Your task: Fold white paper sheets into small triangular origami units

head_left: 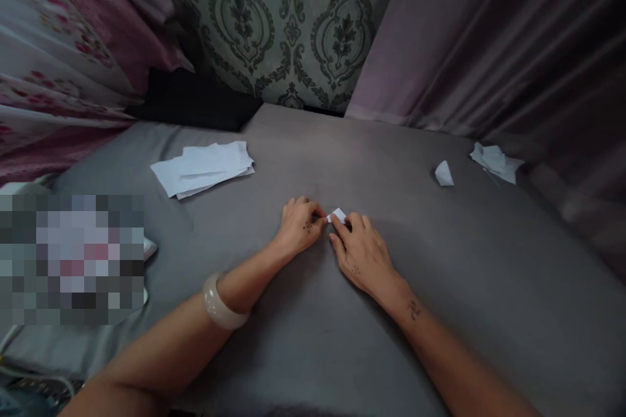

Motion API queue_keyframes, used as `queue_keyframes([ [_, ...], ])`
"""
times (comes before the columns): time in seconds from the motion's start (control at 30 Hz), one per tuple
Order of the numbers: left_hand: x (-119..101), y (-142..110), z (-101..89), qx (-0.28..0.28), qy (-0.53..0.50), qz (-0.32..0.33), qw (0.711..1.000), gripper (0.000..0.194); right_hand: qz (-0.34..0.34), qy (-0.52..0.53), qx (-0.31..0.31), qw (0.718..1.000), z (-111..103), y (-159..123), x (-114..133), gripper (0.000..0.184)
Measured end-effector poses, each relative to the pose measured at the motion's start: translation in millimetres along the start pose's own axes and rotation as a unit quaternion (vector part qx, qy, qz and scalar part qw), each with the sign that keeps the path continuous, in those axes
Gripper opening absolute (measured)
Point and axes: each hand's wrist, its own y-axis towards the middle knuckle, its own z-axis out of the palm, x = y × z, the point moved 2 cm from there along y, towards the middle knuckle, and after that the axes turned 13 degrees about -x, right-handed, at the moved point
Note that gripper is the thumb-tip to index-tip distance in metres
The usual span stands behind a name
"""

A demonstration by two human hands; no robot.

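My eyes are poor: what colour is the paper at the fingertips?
The paper is white; the head view shows it.

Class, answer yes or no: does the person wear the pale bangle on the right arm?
No, the pale bangle circles the left forearm, while none shows on the right arm, whose hand touches the small white paper.

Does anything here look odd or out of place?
Mildly: the flat white paper sheets at left are stacked askew, edges misaligned, and the small white paper pieces at far right lie jumbled. A pixelated patch hides part of the left.
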Motion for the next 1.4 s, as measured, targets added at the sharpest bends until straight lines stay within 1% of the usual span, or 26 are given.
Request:
queue_keyframes([
  [0.2, -5.5, 2.9, 1.9, -0.006, 0.036, -0.027, 0.999, 0.016, -0.013, 0.02, 0.018, 1.0, -1.4, -4.3, -6.9, 0.043],
  [0.3, -9.1, 1.7, 2.4, -0.01, 0.046, -0.027, 0.999, 0.016, -0.031, 0.048, 0.024, 0.998, -3.1, -9.6, -13.5, 0.044],
  [0.43, -9.4, -2.5, 2.7, -0.01, 0.061, -0.013, 0.998, 0.017, -0.04, 0.075, 0.011, 0.996, -4.3, -11.4, -18.2, 0.042],
  [0.5, -9.5, -5.4, 2.1, -0.012, 0.067, 0.031, 0.997, 0.019, -0.037, 0.069, 0.014, 0.997, -3.6, -9.4, -18.1, 0.041],
  [0.57, -12.4, -8.9, 1.3, 0.0, 0.073, 0.121, 0.99, 0.022, -0.032, 0.057, 0.021, 0.998, -2.3, -6.9, -17.3, 0.042],
  [0.63, -17.2, -12.8, 1.1, 0.03, 0.087, 0.213, 0.973, 0.024, -0.029, 0.044, 0.023, 0.998, -1.1, -4.7, -16.8, 0.043],
  [0.67, -19.7, -14.6, 1.5, 0.049, 0.102, 0.248, 0.962, 0.024, -0.029, 0.04, 0.022, 0.999, -0.6, -3.8, -16.7, 0.044],
  [0.73, -24.0, -17.6, 2.9, 0.079, 0.142, 0.286, 0.944, 0.025, -0.031, 0.033, 0.02, 0.999, 0.1, -2.1, -17.1, 0.045],
  [0.8, -27.0, -20.0, 5.0, 0.094, 0.182, 0.301, 0.931, 0.026, -0.036, 0.029, 0.022, 0.999, 0.5, -0.3, -17.8, 0.045],
  [0.9, -29.1, -23.2, 8.3, 0.105, 0.216, 0.305, 0.921, 0.029, -0.038, 0.024, 0.032, 0.998, 0.9, 3.2, -18.9, 0.046],
  [1.0, -30.2, -26.0, 9.3, 0.099, 0.227, 0.302, 0.921, 0.031, -0.034, 0.021, 0.038, 0.998, 1.2, 7.3, -20.0, 0.046],
  [1.07, -31.8, -27.5, 8.2, 0.093, 0.231, 0.299, 0.921, 0.03, -0.034, 0.026, 0.033, 0.999, 1.6, 10.3, -20.8, 0.044],
  [1.17, -35.0, -29.0, 4.0, 0.105, 0.242, 0.282, 0.923, 0.025, -0.028, 0.046, 0.011, 0.999, 3.5, 14.9, -22.9, 0.037],
  [1.23, -36.9, -29.2, -0.9, 0.114, 0.245, 0.259, 0.927, 0.025, -0.006, 0.066, -0.009, 0.998, 6.4, 17.8, -26.0, 0.034],
  [1.33, -38.0, -28.2, -9.6, 0.135, 0.232, 0.222, 0.937, 0.024, 0.036, 0.109, -0.029, 0.993, 14.3, 20.5, -32.5, 0.034],
  [1.4, -36.2, -26.6, -14.8, 0.153, 0.223, 0.202, 0.941, 0.023, 0.059, 0.143, -0.038, 0.987, 20.7, 20.5, -37.2, 0.03],
])
